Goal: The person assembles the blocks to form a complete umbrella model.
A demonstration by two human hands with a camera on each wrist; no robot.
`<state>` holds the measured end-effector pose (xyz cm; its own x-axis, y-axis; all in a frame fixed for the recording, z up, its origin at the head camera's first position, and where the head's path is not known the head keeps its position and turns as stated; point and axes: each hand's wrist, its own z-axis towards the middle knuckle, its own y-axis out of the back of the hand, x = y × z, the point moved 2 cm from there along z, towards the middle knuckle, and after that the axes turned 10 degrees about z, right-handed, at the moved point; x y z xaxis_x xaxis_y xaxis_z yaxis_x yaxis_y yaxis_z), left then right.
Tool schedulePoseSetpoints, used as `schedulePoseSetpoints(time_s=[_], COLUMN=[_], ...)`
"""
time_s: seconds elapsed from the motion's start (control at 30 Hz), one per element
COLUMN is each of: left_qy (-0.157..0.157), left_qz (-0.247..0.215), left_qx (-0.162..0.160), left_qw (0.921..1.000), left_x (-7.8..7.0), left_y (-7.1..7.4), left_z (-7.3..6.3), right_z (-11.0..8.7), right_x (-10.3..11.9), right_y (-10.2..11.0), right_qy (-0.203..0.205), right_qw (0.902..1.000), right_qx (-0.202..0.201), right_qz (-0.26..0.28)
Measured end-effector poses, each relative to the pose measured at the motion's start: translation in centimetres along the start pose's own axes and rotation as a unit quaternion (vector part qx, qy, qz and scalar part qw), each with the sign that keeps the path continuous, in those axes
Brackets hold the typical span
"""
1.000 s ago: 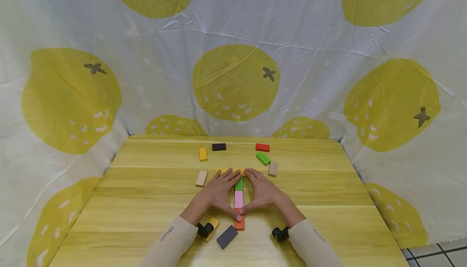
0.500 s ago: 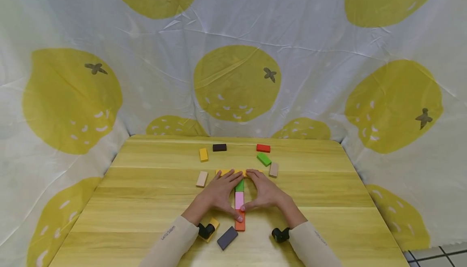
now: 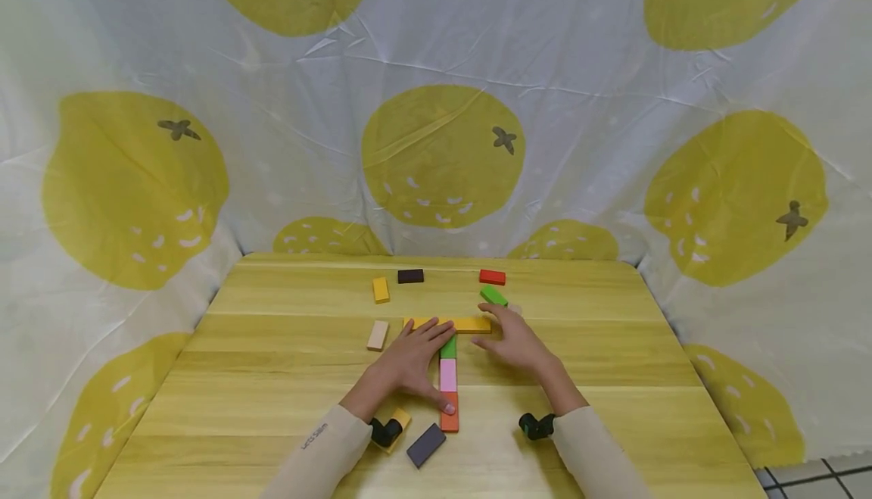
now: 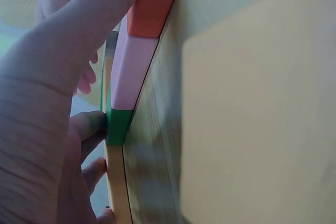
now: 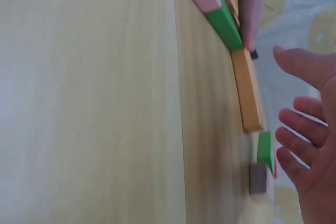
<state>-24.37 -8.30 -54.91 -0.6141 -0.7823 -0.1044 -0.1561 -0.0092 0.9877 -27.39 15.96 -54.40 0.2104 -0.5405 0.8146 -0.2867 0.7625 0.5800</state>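
A row of yellow blocks (image 3: 473,325) lies crosswise on the table. From its middle a column runs toward me: a green block (image 3: 448,347), a pink block (image 3: 447,375) and an orange-red block (image 3: 450,421), end to end. My left hand (image 3: 411,363) spreads beside the column, fingertips on the yellow row and thumb on the orange-red block (image 4: 155,3). Holding nothing, my right hand (image 3: 515,341) hovers with fingers apart, right of the column. Its fingertips overlap a loose green block (image 3: 493,295) in the head view and hide most of a beige block (image 3: 515,309).
Farther back lie a red block (image 3: 493,277), a black block (image 3: 410,276) and a yellow block (image 3: 381,289). Another beige block (image 3: 378,335) is left of the row. Near me are a dark grey block (image 3: 426,445) and a yellow block (image 3: 400,423) partly under my left wrist camera.
My right hand has lifted off the yellow row and column and moved right, toward the loose green and beige blocks. My left hand stays in place.
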Motion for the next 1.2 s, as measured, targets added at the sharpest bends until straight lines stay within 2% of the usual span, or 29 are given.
schedulePoseSetpoints(time_s=[0.23,0.37,0.47,0.6,0.83,1.03,1.2], left_qy=[0.0,0.003,0.003,0.003,0.004,0.004,0.004], left_qz=[0.002,0.005,0.002,0.0,-0.004,-0.003,-0.005], left_qx=[0.001,-0.001,0.002,0.008,0.004,0.004,0.005], left_qw=[1.0,1.0,1.0,1.0,1.0,1.0,1.0], left_x=[0.1,0.1,0.0,-0.1,-0.1,0.0,-0.1], left_y=[-0.1,0.0,0.1,0.3,0.3,0.2,0.2], left_z=[0.0,0.0,-0.1,-0.2,-0.1,0.0,-0.1], right_z=[0.0,-0.1,-0.1,-0.1,0.0,-0.1,-0.4], right_x=[-2.0,-3.0,-3.8,-4.5,-4.8,-4.9,-4.4], right_y=[2.8,4.0,4.5,4.5,4.2,3.9,3.3], right_qy=[-0.006,-0.005,-0.023,-0.04,-0.028,-0.019,-0.014], right_qw=[0.9991,0.9979,0.9972,0.9972,0.9954,0.9967,0.998], right_qx=[-0.041,-0.058,-0.056,-0.036,-0.038,-0.051,-0.058], right_qz=[0.002,-0.03,-0.045,-0.052,-0.083,-0.06,-0.019])
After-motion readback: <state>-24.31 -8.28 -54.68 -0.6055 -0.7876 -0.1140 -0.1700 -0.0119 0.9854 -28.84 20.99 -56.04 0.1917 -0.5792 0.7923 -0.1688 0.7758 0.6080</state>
